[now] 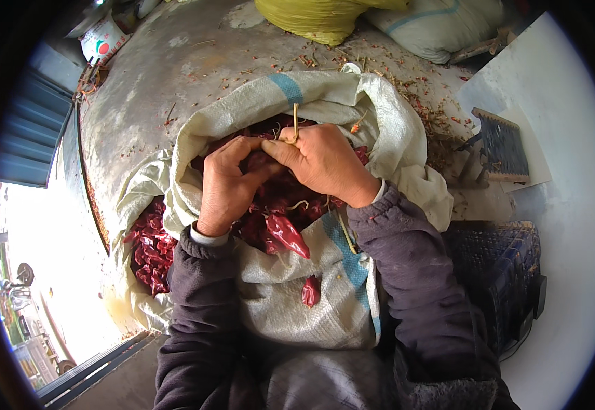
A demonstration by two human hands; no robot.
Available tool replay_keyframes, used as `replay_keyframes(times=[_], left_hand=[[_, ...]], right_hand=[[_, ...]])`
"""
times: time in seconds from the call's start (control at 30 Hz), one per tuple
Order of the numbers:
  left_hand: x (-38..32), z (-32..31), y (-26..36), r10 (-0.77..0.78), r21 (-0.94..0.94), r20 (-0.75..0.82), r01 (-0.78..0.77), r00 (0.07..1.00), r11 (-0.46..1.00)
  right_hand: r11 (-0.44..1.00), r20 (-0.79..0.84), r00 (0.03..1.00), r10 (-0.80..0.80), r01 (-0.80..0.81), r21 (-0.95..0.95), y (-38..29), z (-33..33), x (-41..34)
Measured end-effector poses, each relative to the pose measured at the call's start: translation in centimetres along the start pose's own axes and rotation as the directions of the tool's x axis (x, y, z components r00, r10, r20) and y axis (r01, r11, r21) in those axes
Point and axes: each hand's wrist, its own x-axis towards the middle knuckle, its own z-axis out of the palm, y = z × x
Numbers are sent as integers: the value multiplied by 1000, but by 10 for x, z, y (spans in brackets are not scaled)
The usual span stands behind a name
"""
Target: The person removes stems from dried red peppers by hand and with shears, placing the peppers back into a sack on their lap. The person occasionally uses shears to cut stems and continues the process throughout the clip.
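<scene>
Both my hands meet over an open white woven sack (215, 115) filled with dried red chili peppers (282, 189). A thin pale stem (296, 115) stands up from the pinched thumb and fingers of my right hand (328, 161). My left hand (225, 182) is curled with its fingertips against the right thumb, around what looks like a dark red pepper, mostly hidden by the fingers. A glossy pepper (288, 234) lies at the sack's near edge. Closer to me, a small pepper (310, 291) rests on the folded sack cloth.
Another sack (143, 174) of red peppers stands at the left, beside a bright doorway. Stem scraps (420, 97) litter the concrete floor. At the right are a small folding stool (502, 146) and a dark blue plastic crate (497, 266). Yellow (318, 20) and white (435, 28) sacks lie beyond.
</scene>
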Motion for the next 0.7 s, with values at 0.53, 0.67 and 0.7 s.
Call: replay_keyframes(times=[0.53, 0.67, 0.7], left_hand=[[-6, 0, 8, -247, -522, 78, 251, 966, 815], [-8, 1, 5, -277, -568, 86, 276, 957, 776], [-10, 2, 4, -230, -579, 88, 238, 969, 780]], right_hand=[[715, 1, 961, 276, -206, 668, -5, 18, -9], [358, 63, 928, 368, -204, 911, 1, -6, 4], [270, 69, 895, 441, -206, 940, 9, -23, 9]])
